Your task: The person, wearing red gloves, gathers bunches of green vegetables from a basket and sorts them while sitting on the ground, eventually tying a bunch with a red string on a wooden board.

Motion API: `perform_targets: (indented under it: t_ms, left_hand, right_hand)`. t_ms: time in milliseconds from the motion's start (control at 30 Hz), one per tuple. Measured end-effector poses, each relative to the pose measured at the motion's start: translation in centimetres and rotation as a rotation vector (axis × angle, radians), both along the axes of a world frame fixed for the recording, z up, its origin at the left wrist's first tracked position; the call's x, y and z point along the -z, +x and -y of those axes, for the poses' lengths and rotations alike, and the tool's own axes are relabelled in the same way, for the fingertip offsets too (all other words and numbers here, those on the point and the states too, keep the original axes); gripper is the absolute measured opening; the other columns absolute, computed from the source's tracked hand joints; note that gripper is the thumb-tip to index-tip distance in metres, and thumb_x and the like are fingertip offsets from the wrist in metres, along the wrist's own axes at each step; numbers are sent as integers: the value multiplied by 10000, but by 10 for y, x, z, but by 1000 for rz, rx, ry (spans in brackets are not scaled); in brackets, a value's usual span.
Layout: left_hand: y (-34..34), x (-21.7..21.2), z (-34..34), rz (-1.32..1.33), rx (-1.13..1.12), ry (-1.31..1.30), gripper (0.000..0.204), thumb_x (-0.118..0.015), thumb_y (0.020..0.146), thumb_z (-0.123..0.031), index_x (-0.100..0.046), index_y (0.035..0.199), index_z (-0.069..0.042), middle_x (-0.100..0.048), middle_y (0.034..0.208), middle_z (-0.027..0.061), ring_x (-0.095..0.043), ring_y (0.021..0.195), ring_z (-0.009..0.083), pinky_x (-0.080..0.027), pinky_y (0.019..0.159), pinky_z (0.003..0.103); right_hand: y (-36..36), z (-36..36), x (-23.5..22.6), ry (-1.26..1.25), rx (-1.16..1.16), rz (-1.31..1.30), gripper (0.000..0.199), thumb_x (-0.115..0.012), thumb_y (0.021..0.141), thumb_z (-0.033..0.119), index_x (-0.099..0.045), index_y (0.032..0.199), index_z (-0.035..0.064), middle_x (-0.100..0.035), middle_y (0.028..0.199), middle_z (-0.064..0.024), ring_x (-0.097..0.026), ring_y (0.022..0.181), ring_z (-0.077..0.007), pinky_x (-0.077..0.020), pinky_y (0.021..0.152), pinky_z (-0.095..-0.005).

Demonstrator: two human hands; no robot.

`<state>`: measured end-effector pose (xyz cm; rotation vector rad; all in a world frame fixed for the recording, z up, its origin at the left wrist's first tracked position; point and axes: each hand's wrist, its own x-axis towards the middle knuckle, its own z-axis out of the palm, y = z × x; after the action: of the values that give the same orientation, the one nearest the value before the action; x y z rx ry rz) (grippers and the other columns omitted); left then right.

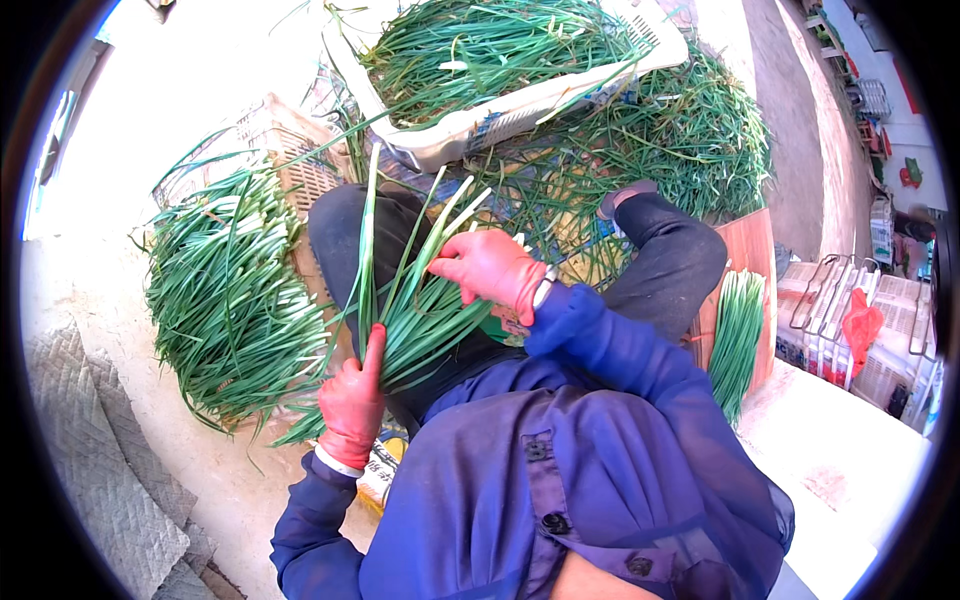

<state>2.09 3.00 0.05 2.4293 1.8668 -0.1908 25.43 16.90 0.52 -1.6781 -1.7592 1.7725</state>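
Head view: red-gloved left hand [352, 402] clamps slim green stalks [425, 322] running forward between the hands; red-gloved right hand [497, 272], its grip unclear, is nearer the pale ends [478, 198].

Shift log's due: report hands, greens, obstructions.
Left hand gripping greens. Right hand over them, grip unclear. Nothing visibly blocking either hand.

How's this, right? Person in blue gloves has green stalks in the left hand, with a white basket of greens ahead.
Gloves are wrong: the head view shows red gloves, not blue. The left hand does have green stalks, and the white basket of greens is ahead.
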Motion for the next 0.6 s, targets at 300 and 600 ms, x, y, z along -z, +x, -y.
perform_targets:
  t_ms: [300,600]
  left_hand:
    - [2,4,5,18,5,-27,763,-549,689,-43,-362,1393,-267,-447,602,55,-511,433,257,-415,404,392]
    - [4,5,3,5,7,-39,758,-546,695,-46,-345,1403,-229,-473,610,68,-528,449,277,-417,413,403]
  right_hand:
    - [10,61,-29,241,-460,-757,130,-570,884,192,-653,895,92,-672,782,-15,-629,586,-111,-477,503,-242]
    - [6,-15,28,614,26,189,237,-499,886,241,-589,1067,117,-629,659,-92,-627,585,-268,-486,515,-394]
